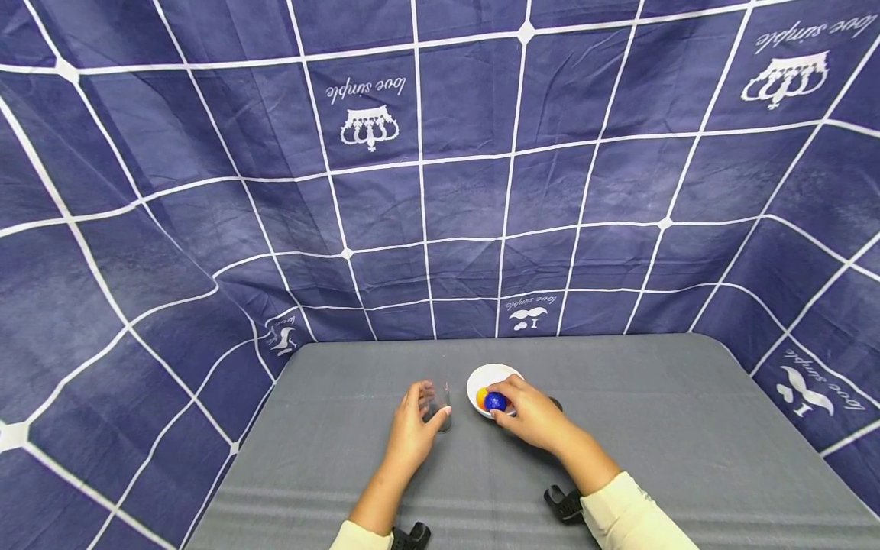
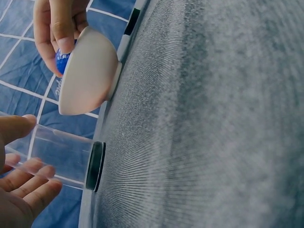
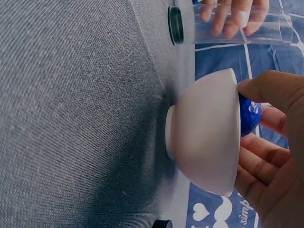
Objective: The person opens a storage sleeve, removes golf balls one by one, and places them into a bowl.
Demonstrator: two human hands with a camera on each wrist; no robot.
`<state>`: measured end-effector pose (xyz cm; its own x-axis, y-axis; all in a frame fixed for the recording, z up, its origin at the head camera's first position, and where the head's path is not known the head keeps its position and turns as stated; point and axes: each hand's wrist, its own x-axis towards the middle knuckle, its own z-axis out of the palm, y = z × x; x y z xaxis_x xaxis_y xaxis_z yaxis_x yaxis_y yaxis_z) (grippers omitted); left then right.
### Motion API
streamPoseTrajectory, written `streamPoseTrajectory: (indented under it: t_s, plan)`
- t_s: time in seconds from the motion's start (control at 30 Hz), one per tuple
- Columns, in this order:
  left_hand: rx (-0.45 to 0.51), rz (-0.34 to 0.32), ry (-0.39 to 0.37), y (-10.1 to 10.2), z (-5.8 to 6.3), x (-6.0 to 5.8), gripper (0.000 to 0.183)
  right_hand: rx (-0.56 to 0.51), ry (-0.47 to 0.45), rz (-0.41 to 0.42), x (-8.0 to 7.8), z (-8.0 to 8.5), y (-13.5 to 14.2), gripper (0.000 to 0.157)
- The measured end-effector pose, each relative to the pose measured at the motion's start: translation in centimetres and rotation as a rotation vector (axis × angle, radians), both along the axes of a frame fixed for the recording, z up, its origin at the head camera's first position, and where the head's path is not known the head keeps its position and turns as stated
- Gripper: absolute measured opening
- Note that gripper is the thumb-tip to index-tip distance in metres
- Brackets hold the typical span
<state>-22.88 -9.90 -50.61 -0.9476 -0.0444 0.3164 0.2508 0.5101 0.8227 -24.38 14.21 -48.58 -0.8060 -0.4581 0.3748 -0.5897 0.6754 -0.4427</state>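
Observation:
My right hand [image 1: 532, 412] pinches a blue golf ball [image 1: 495, 402] between thumb and fingers at the rim of a white bowl [image 3: 204, 133]. Inside the bowl, an orange-yellow ball [image 1: 482, 396] shows partly; the hand hides the rest. To the left, a clear tube [image 2: 64, 154] with a dark base [image 2: 95, 166] stands upright on the table. My left hand [image 1: 412, 428] is around this tube, thumb on one side and fingers on the other. From the right wrist view, several left fingertips [image 3: 225, 26] overlap the clear wall.
A grey cloth-covered table [image 1: 330, 458] lies under everything. Just right of the bowl is a small black round object [image 1: 555, 403], partly behind my right hand. Blue curtains with white grid lines [image 1: 467, 198] hang at the back and both sides.

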Motion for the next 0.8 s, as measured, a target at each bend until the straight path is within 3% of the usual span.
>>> streamPoseTrajectory:
  t_s: [0.8]
  plan:
    - [0.012,0.000,0.020,0.00,-0.48,0.03,0.050,0.084,0.095,-0.017,0.04,-0.42,-0.35,0.025]
